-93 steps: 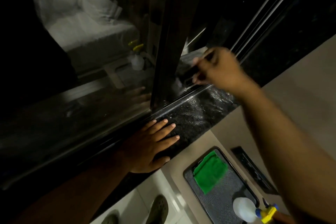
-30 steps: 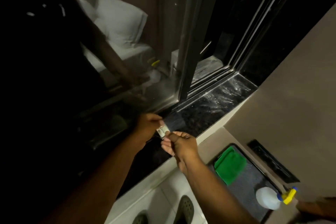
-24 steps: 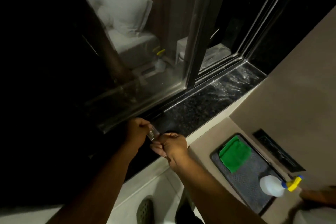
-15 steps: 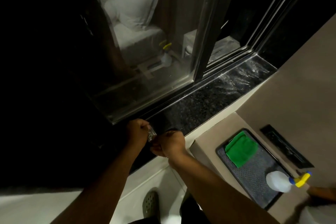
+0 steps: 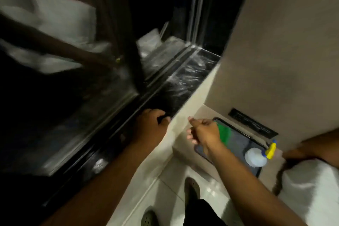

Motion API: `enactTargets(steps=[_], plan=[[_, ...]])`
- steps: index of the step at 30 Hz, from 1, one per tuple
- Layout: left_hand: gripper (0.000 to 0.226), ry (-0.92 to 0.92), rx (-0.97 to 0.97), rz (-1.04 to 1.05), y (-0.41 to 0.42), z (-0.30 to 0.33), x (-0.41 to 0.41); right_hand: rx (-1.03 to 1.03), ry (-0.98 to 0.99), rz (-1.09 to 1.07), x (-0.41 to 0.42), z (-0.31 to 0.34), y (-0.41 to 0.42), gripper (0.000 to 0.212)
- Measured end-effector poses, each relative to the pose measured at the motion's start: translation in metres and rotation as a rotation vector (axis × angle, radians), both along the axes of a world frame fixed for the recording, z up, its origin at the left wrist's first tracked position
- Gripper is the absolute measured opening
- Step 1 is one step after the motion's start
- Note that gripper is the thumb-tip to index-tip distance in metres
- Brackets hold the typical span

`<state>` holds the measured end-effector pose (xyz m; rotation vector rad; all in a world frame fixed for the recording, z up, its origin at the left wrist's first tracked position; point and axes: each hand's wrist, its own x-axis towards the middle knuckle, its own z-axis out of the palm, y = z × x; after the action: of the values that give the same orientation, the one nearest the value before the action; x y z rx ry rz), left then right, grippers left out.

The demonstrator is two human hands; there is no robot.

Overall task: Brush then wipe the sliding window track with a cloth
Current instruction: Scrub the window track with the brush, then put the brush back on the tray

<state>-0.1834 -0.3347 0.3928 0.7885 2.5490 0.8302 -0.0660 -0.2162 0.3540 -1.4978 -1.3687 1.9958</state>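
The sliding window track [image 5: 161, 77] runs diagonally along the dark glass panel, beside a black stone sill [image 5: 187, 79] streaked with wet marks. My left hand [image 5: 152, 124] rests as a fist at the sill's near edge, closed around a dark handle that looks like the brush; the bristles are hidden. My right hand [image 5: 203, 132] hovers over the near end of a dark tray [image 5: 244, 145], fingers loosely curled and holding nothing. A green cloth [image 5: 224, 133] lies on that tray, just beyond its knuckles.
A white spray bottle with a yellow and blue trigger [image 5: 256, 156] lies on the tray's right end. A black slotted plate [image 5: 253, 123] sits against the beige wall. Another person's arm [image 5: 311, 147] and white fabric [image 5: 310, 189] are at the right. My sandalled feet [image 5: 191, 187] stand on pale tiles.
My right hand has let go of the brush and moved right to the tray and green cloth. My left hand stays closed at the sill's edge. The view has swung right.
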Motion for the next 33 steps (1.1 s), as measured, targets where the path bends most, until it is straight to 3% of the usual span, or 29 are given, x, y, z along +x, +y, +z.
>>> enactTargets(steps=[4,7,14,17,19,22,25,27,29,33], plan=[[0.025,-0.243,-0.113,-0.247,0.119,-0.056,0.038,0.037,-0.193,-0.266,0.059,-0.064,0.1,0.03],[0.03,-0.33,-0.237,-0.307,0.197,-0.134,0.062,-0.004,-0.355,-0.29,0.096,-0.138,0.158,0.035],[0.046,-0.319,-0.616,-0.351,0.284,-0.35,0.08,-0.032,-0.653,0.015,0.102,-0.327,0.226,0.041],[0.057,-0.415,-0.685,-0.22,0.284,-0.417,0.091,-0.035,-0.728,0.034,0.094,-0.381,0.231,0.046],[0.064,-0.385,-0.668,-0.104,0.281,-0.439,0.099,-0.055,-0.768,0.055,0.09,-0.399,0.229,0.053],[0.063,-0.414,-0.537,0.148,0.284,-0.456,0.103,0.001,-0.789,-0.006,0.085,-0.411,0.225,0.051],[0.055,-0.733,-0.424,0.361,0.291,-0.455,0.102,0.004,-0.692,-0.078,0.083,-0.401,0.221,0.04],[0.057,-0.839,-0.465,0.253,0.29,-0.44,0.099,0.026,-0.632,-0.081,0.084,-0.384,0.222,0.039],[0.051,-0.833,-0.449,0.132,0.289,-0.409,0.089,0.077,-0.571,-0.063,0.083,-0.358,0.222,0.038],[0.015,-0.739,-0.277,0.064,0.273,-0.307,0.072,0.166,-0.407,-0.063,0.077,-0.278,0.216,0.039]])
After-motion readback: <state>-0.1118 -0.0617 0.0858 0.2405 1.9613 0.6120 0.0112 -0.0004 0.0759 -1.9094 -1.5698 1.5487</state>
